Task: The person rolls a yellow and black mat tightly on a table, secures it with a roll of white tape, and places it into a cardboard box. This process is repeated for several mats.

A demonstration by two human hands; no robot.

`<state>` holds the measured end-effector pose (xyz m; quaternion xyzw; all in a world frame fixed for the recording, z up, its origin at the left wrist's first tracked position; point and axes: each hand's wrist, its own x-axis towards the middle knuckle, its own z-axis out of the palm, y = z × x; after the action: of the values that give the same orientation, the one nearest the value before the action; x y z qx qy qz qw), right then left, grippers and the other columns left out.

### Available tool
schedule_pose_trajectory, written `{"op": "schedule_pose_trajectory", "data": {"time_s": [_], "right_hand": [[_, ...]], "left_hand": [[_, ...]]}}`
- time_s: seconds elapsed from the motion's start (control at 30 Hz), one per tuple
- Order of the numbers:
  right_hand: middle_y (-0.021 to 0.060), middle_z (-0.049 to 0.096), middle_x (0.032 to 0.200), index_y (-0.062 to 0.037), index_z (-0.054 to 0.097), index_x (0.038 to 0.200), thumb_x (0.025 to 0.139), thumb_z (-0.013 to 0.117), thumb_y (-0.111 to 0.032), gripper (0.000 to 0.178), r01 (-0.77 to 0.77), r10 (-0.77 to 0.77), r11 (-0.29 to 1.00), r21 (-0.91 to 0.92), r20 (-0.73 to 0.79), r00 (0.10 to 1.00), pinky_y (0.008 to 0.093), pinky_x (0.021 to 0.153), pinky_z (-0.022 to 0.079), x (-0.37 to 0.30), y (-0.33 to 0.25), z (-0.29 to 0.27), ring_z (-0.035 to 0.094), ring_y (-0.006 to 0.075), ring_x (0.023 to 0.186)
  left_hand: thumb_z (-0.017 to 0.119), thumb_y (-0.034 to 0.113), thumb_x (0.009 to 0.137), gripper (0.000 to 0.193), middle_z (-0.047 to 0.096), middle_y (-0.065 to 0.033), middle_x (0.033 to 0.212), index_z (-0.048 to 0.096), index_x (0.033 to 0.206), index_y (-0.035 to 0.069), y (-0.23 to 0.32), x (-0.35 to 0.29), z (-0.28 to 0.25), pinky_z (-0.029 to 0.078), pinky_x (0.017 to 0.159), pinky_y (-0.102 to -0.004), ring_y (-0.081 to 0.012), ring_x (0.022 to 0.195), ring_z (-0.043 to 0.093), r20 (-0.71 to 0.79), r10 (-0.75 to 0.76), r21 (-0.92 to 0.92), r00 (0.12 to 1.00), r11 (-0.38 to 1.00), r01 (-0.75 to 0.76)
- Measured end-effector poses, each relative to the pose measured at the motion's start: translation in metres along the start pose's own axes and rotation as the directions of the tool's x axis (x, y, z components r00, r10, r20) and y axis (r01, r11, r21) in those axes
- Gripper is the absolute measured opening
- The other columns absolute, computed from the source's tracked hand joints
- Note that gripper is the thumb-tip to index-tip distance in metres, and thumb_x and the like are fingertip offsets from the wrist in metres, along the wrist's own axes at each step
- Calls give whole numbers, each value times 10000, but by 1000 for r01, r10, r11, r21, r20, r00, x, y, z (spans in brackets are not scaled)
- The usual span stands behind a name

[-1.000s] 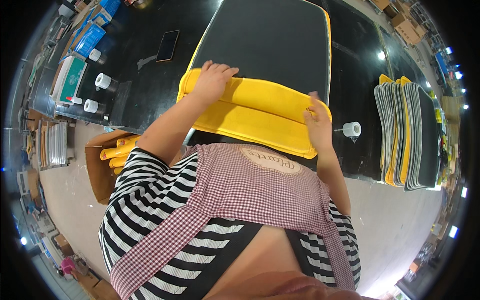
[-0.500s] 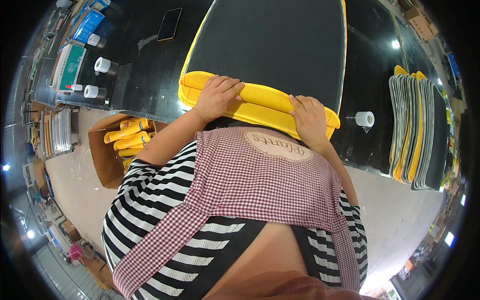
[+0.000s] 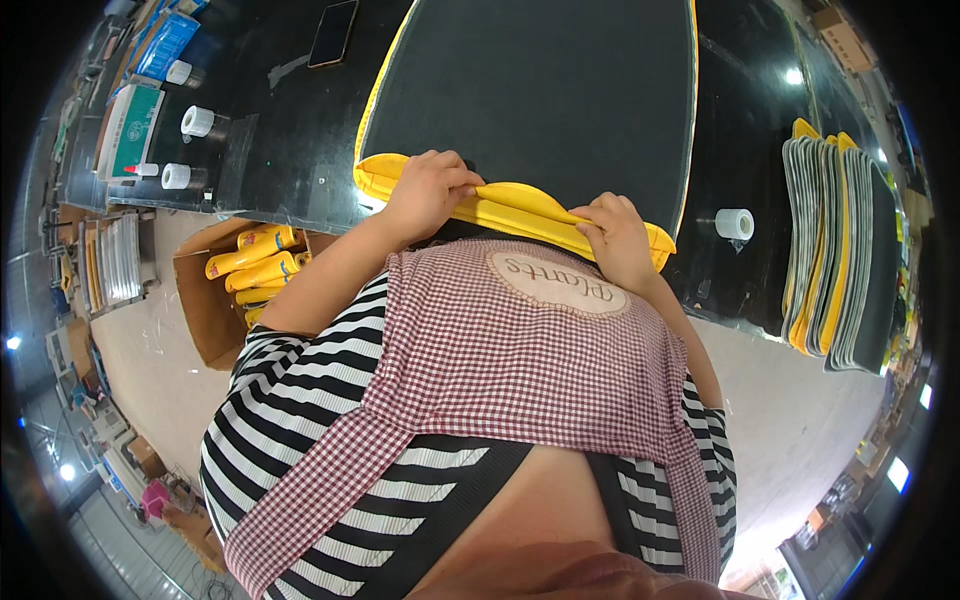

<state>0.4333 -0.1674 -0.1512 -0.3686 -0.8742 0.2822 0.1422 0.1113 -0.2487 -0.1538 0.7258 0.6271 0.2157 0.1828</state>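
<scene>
A large dark mat (image 3: 545, 95) with yellow edging lies in front of me on the black table. Its near end is turned over, so the yellow underside (image 3: 527, 214) shows as a narrow folded band close to my apron. My left hand (image 3: 430, 197) grips the left part of this band with bent fingers. Farther right, my right hand (image 3: 614, 238) pinches the same band between thumb and fingers. Between the hands the upper yellow edge bulges up a little. My palms hide parts of the fold.
Left on the table are a phone (image 3: 333, 34), white rolls (image 3: 198, 121), a red-tipped bottle (image 3: 141, 170) and a green-and-white box (image 3: 131, 132). A carton (image 3: 200, 325) below holds yellow rolled bundles (image 3: 265, 268). To the right are another white roll (image 3: 735, 224) and stacked mats (image 3: 840, 250).
The yellow band at the near end has become narrower and more tightly folded. My fingers have curled in, and the right thumb now shows pressed on the fold.
</scene>
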Motion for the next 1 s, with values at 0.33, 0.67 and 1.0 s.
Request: {"op": "schedule_pose_trajectory", "data": {"time_s": [0.33, 0.67, 1.0], "right_hand": [[111, 685, 1015, -42, 762, 1044, 943, 716, -111, 131, -505, 468, 857, 101, 254, 846, 411, 868, 543, 41, -12, -22, 672, 299, 940], [88, 603, 958, -62, 678, 997, 922, 769, -157, 152, -216, 220, 968, -128, 20, 975, 387, 763, 533, 30, 1, -6, 636, 268, 820], [82, 613, 1009, -167, 683, 1386, 995, 648, -164, 393, 56, -6, 978, -203, 240, 971, 367, 895, 513, 27, 5, -12, 612, 260, 978]], "left_hand": [[749, 161, 917, 137, 652, -123, 986, 729, 1017, 69, 19, 37, -21, 557, 802, -438, -338, 906, 686, 148, -307, -57, 940, 946, 318], [815, 234, 858, 164, 625, -71, 953, 718, 880, 104, -4, 35, -6, 517, 830, -410, -286, 933, 641, -36, -111, 133, 993, 984, 115], [756, 242, 889, 137, 640, -51, 931, 744, 940, 115, -22, 30, -2, 517, 845, -418, -272, 916, 637, -11, 158, 43, 987, 987, -157]]}}
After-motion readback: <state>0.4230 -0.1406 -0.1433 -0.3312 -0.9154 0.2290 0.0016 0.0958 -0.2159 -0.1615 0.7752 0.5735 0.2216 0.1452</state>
